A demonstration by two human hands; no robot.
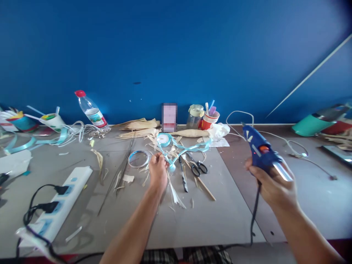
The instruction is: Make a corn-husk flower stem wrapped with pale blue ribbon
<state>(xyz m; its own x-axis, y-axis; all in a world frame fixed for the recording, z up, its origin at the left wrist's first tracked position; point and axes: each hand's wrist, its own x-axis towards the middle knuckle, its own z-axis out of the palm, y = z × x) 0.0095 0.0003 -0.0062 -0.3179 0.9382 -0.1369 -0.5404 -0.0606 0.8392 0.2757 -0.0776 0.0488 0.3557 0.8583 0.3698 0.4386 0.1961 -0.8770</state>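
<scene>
My right hand [277,185] is wrapped round a blue hot glue gun [260,150], raised at the right with its nozzle pointing up and left. A clear glue stick [282,171] sticks out of its back end, and its black cord hangs down to the table edge. My left hand [158,168] is closed in a pinch at the middle of the table on a light blue ribbon [166,157]. What else lies inside its fingers is hidden. Beside it are a ribbon spool [163,139], a tape roll [138,159], black-handled scissors [199,168] and a black craft knife [183,176].
A white power strip [64,200] with black plugs lies left. Along the blue wall stand a tilted water bottle [92,112], a phone [169,118], a jar [194,117] and red paper cups [210,120]. Dried husks [140,124], scraps and a white cable [291,146] lie about.
</scene>
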